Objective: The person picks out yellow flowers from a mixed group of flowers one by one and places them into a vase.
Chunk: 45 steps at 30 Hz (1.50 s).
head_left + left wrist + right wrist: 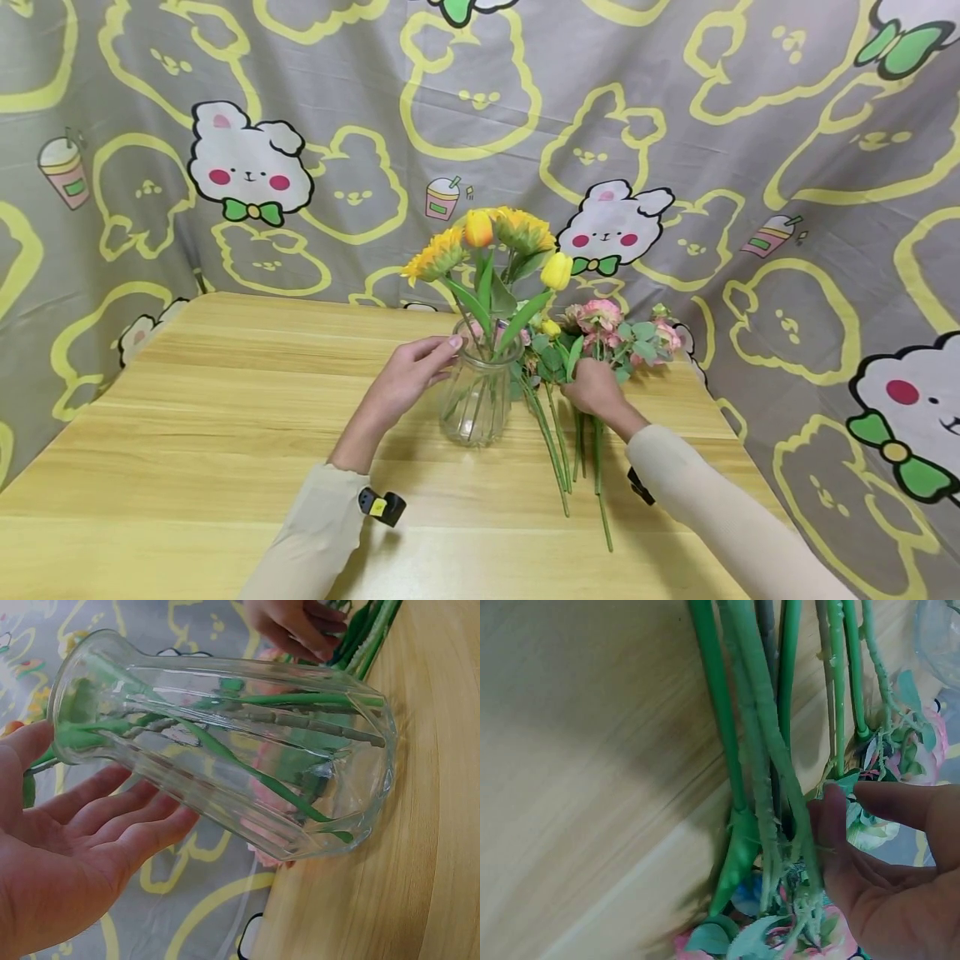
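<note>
A clear ribbed glass vase point(474, 408) stands upright on the table, with sunflowers point(525, 232), an orange tulip point(478, 228) and a yellow tulip point(557, 271) above its rim. My left hand point(408, 371) is at the vase's left side, thumb at the rim; in the left wrist view its fingers point(142, 817) lie extended alongside the glass. Over the loose flowers at the right is my right hand point(597, 390). In the right wrist view its thumb and forefinger point(900, 801) are bent beside green stems point(784, 750), leaves showing in the narrow gap between them.
Pink artificial flowers point(600, 317) lie right of the vase, their stems point(558, 454) pointing toward the table's near side. The wooden table point(225, 433) meets a grey curtain point(360, 75) with cartoon rabbits behind and at both sides.
</note>
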Tool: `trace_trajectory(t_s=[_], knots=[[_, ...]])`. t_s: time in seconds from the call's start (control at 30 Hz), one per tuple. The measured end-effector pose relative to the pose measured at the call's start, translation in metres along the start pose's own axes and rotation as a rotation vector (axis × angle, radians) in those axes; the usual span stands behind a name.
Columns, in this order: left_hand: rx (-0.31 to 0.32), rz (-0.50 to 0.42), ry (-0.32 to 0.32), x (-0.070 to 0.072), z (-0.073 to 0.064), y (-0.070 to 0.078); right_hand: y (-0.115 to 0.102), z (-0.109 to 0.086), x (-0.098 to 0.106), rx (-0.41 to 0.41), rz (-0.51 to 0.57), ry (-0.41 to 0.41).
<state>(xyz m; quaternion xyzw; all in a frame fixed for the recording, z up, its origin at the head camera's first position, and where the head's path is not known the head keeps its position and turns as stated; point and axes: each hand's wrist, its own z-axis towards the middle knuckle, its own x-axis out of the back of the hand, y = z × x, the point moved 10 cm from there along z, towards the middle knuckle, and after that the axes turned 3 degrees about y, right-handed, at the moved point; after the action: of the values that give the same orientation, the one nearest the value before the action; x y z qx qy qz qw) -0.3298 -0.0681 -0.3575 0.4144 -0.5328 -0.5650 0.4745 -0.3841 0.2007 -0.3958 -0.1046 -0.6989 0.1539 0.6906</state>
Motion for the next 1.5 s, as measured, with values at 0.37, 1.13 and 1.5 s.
trace_trajectory(t_s=[0.37, 1.13, 1.5], knots=[[0.007, 0.012, 0.003, -0.001, 0.002, -0.001, 0.002, 0.0, -0.016, -0.042, -0.066, -0.136], [0.0, 0.011, -0.002, 0.0, 0.001, -0.002, 0.01, 0.009, -0.026, -0.024, -0.099, -0.087], [0.005, 0.014, -0.001, 0.001, 0.001, -0.003, 0.011, 0.012, -0.027, -0.023, -0.084, -0.077]])
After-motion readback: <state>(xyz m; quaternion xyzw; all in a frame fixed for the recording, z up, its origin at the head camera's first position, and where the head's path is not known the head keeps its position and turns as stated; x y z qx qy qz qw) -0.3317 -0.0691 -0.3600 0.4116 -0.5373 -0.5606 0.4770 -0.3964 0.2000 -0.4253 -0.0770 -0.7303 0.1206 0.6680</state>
